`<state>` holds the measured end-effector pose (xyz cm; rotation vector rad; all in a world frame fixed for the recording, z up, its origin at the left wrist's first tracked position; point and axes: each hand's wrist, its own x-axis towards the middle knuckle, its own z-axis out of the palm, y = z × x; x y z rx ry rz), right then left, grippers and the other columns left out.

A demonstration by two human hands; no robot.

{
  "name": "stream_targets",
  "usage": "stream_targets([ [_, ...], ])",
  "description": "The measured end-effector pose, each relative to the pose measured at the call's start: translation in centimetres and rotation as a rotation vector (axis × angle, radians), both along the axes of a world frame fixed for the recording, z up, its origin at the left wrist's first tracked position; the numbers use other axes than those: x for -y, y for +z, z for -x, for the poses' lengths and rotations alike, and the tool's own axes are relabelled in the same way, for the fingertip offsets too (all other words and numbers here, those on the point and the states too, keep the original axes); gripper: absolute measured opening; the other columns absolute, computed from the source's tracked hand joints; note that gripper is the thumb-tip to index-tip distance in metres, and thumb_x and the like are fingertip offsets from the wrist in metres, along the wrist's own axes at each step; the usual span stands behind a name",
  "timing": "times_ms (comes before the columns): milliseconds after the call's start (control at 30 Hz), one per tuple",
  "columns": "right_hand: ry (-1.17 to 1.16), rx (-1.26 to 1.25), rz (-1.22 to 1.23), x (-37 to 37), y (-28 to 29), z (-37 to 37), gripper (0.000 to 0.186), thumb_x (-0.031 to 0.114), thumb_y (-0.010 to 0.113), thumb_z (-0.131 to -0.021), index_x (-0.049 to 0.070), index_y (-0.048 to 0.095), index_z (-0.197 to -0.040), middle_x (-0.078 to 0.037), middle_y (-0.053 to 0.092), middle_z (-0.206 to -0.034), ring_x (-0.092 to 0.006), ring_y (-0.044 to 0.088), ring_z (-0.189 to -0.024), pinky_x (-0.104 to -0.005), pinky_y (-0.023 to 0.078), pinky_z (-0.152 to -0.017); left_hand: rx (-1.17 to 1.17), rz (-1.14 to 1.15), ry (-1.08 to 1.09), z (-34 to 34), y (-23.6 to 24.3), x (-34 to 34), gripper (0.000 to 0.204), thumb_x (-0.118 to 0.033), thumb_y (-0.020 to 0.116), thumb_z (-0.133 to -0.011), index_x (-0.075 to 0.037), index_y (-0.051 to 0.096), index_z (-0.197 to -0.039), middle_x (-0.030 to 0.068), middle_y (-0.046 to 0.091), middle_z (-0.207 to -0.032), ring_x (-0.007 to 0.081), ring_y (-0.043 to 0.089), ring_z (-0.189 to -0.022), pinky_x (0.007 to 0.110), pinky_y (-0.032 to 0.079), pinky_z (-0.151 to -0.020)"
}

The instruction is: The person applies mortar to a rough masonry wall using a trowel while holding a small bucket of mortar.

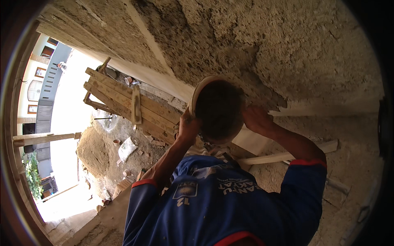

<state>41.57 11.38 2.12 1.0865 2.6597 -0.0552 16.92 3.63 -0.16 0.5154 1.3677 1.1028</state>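
Note:
A round, pale-rimmed bucket (198, 91) is between my two hands, tilted so that its mouth shows. Dark grey material, which looks like wet mortar, covers its shadowed inside. My left hand (189, 127) is closed on the left side of the rim. On the opposite side, my right hand (257, 118) grips the rim with bent fingers, partly in shadow. Just beyond the bucket rises a rough wall (287, 49), with a darker, damp-looking patch of plaster (221, 45) spreading across it. The bucket's underside is hidden.
Wooden scaffold planks (119, 98) with a crosspiece (136, 104) run to the left. Below lie a sand heap (93, 145), a white sack (127, 149) and small pots (117, 142). A light wooden beam (291, 155) extends beneath my right arm.

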Motion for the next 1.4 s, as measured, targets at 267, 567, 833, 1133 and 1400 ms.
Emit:
stream_targets([
  [267, -0.238, -0.305, 0.533, 2.8, -2.9, 0.5, 0.042, 0.024, 0.064, -0.077, 0.008, 0.059, -0.116, -0.020, 0.067, -0.092, -0.0363, 0.067, -0.086, -0.0460, 0.054, -0.076, -0.088, -0.019, 0.005, 0.3, -0.5, 0.3, 0.027, -0.002, 0.060, -0.075, 0.000, 0.062, -0.101, 0.0027, 0.060, -0.074, 0.0136, 0.057, -0.062, 0.028, 0.046, -0.052],
  [567, -0.285, -0.238, 0.400, 1.0, 0.2, -1.1, 0.040, 0.025, 0.064, -0.080, 0.007, 0.057, -0.115, -0.018, 0.066, -0.092, -0.0349, 0.066, -0.087, -0.0454, 0.053, -0.075, -0.046, 0.071, 0.044, 1.6, -0.1, 0.7, 0.036, -0.001, 0.057, -0.074, -0.003, 0.060, -0.109, 0.0032, 0.058, -0.077, 0.0120, 0.053, -0.061, 0.026, 0.041, -0.048],
  [833, -0.268, -0.349, 0.508, -1.0, 7.2, 1.7, 0.038, 0.019, 0.069, -0.077, 0.005, 0.056, -0.110, -0.018, 0.065, -0.086, -0.0363, 0.065, -0.086, -0.0461, 0.051, -0.074, -0.002, 0.163, 0.156, 4.0, -0.5, 1.9, 0.032, 0.001, 0.057, -0.075, -0.002, 0.061, -0.106, 0.0039, 0.061, -0.076, 0.0131, 0.057, -0.057, 0.026, 0.043, -0.045],
  [1133, 0.097, -0.513, 0.634, -3.3, 19.1, 4.4, 0.040, 0.020, 0.076, -0.078, 0.004, 0.055, -0.108, -0.014, 0.063, -0.085, -0.0266, 0.065, -0.076, -0.0381, 0.049, -0.069, -0.053, 0.059, 0.361, 5.5, -2.9, 5.3, 0.030, -0.008, 0.058, -0.080, -0.004, 0.058, -0.109, 0.0075, 0.064, -0.089, 0.0184, 0.063, -0.076, 0.031, 0.051, -0.062],
  [1400, -0.346, -0.456, 0.120, -11.5, 20.3, 4.6, 0.033, 0.024, 0.064, -0.089, -0.001, 0.062, -0.111, -0.012, 0.066, -0.081, -0.0191, 0.063, -0.066, -0.0332, 0.054, -0.061, -0.001, 0.293, 0.355, 7.2, -4.5, 8.1, 0.026, -0.021, 0.064, -0.076, -0.006, 0.063, -0.098, 0.0083, 0.061, -0.092, 0.0219, 0.060, -0.085, 0.034, 0.050, -0.076],
])
